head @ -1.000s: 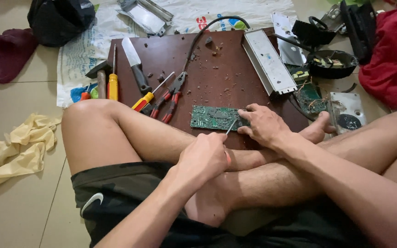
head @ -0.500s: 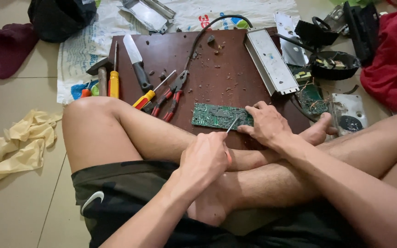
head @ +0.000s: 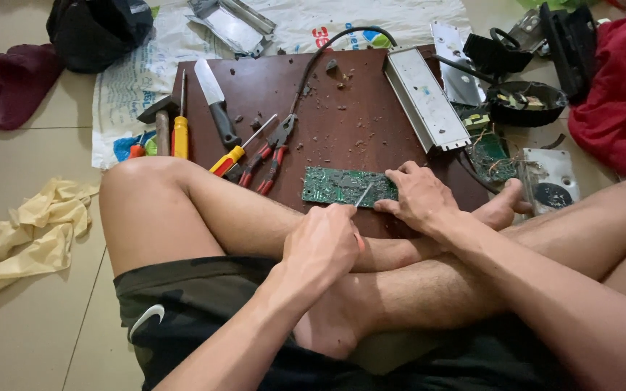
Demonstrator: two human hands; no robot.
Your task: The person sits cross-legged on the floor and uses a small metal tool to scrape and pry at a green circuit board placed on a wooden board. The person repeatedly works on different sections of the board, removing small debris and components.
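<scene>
While the right hand (head: 416, 199) is pinning the green circuit board (head: 343, 186) at frame centre, the left hand (head: 322, 242), fingers closed around a thin screwdriver (head: 363, 195), is probably best prying gently.

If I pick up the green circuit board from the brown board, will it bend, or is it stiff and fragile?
The green circuit board looks thin and flat, so it is probably stiff and light. It lies flat, so it would likely slide when pushed; the right hand presses on its edge. The left hand works a thin tool on it, so small parts may be fragile.
</scene>
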